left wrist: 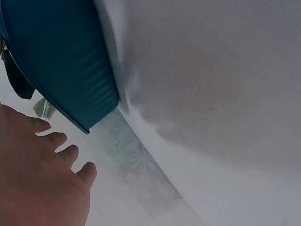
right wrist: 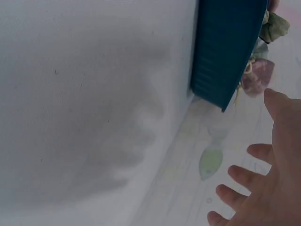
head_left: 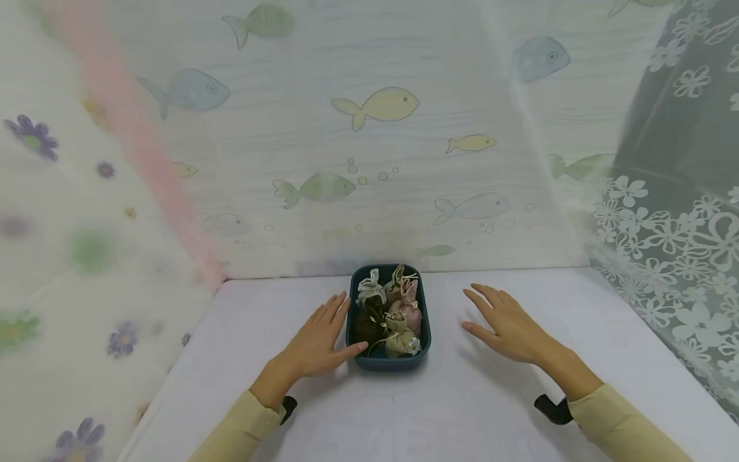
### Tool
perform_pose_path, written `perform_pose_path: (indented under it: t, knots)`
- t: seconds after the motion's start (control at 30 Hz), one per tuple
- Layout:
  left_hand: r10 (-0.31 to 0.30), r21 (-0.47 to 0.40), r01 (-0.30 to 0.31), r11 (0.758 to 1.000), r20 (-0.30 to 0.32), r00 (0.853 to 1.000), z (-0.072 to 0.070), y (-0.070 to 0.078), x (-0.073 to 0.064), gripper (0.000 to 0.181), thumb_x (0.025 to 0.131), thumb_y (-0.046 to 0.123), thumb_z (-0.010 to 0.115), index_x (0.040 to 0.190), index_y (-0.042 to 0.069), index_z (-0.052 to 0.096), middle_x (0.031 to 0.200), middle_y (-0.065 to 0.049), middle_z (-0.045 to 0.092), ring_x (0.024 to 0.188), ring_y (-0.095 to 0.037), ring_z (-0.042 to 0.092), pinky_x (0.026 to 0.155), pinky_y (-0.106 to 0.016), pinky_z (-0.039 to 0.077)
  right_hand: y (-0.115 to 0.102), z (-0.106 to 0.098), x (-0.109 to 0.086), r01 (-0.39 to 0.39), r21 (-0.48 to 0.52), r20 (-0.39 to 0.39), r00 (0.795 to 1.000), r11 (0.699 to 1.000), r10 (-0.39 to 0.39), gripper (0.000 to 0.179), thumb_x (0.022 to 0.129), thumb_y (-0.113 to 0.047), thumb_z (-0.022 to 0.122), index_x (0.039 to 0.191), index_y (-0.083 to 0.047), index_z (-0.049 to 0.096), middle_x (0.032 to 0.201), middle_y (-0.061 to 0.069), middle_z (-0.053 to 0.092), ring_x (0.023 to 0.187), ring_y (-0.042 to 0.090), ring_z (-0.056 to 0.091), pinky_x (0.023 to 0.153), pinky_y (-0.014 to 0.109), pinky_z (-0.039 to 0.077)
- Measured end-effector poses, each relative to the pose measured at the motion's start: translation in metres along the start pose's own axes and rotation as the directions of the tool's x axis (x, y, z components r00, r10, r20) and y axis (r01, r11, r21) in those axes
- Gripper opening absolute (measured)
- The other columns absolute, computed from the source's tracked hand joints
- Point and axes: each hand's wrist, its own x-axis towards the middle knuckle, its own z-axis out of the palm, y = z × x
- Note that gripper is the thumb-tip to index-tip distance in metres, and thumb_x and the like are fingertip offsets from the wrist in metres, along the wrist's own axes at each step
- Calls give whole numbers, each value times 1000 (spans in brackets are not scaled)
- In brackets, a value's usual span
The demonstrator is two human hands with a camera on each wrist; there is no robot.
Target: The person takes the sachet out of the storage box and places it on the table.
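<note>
A dark teal rectangular tub (head_left: pixel 388 364) stands on the white table, holding several small drawstring pouches. Among them are a pale one (head_left: pixel 369 290), a pink one (head_left: pixel 408 310), a dark brown one (head_left: pixel 367 328) and a beige-green one (head_left: pixel 398 343) with a small white flower. My left hand (head_left: pixel 314 343) is at the tub's left side, fingers extended and the thumb reaching over the near left rim; whether it touches is unclear. To the right of the tub, my right hand (head_left: pixel 510 327) hovers apart from it, fingers spread and holding nothing.
The white table cloth (head_left: pixel 444 410) runs up to a hanging curtain (head_left: pixel 381 237) printed with fish behind the tub. Flower-patterned fabric hangs at the left (head_left: pixel 69 269), and lace with white flowers (head_left: pixel 670 250) hangs at the right. Both wrists carry black straps or mounts.
</note>
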Motion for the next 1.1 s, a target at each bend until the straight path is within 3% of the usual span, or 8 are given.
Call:
perform_pose_path:
  t: [0.57, 0.9, 1.1]
  knots:
    - [10, -6, -10, 1000, 36, 999, 2, 11, -4, 106, 95, 74, 48, 162, -1, 17, 171, -14, 7, 157, -34, 14, 124, -53, 21, -34, 11, 11, 48, 97, -15, 999, 994, -46, 68, 102, -42, 64, 152, 1, 44, 153, 19, 47, 140, 40, 45, 112, 60, 39]
    - [-8, -38, 10, 999, 53, 999, 6, 11, -6, 103, 97, 72, 47, 162, -2, 18, 171, -15, 7, 157, -35, 14, 124, -53, 21, -53, 18, 21, 10, 208, 63, 998, 978, -23, 66, 103, -43, 61, 152, -1, 45, 153, 16, 46, 141, 38, 46, 111, 58, 41]
    - [-13, -19, 14, 1000, 45, 999, 8, 10, -6, 102, 97, 73, 45, 162, -2, 18, 171, -16, 9, 156, -35, 15, 124, -52, 21, -61, 23, 29, 20, 261, 63, 997, 965, -38, 62, 104, -41, 60, 148, 0, 49, 148, 13, 51, 138, 34, 49, 110, 55, 43]
